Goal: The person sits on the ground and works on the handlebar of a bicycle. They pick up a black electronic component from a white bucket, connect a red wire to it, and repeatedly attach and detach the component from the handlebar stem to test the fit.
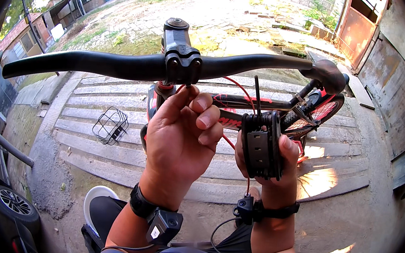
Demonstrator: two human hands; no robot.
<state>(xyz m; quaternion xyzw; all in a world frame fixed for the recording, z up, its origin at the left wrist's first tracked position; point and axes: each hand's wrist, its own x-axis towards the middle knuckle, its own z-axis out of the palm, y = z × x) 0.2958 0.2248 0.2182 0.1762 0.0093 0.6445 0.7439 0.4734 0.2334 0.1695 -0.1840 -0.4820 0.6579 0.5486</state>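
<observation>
My left hand (181,139) is just under the black stem (182,62) of the bicycle handlebar (110,62), its fingers curled, thumb and forefinger pinched at a small dark piece that I cannot make out. My right hand (282,169) grips a chunky black folding multi-tool (260,145), one long thin bit (258,90) pointing up from it, to the right of my left hand. The black-and-red bicycle frame (235,100) runs behind both hands, with red cables. Both wrists carry strapped black devices with wires.
A wire basket (110,125) lies on the ridged concrete (85,158). The bicycle saddle (330,75) is at the upper right. A white bucket (92,199) is by my left leg, a car wheel (17,202) at lower left, a rusty metal door (355,34) behind at right.
</observation>
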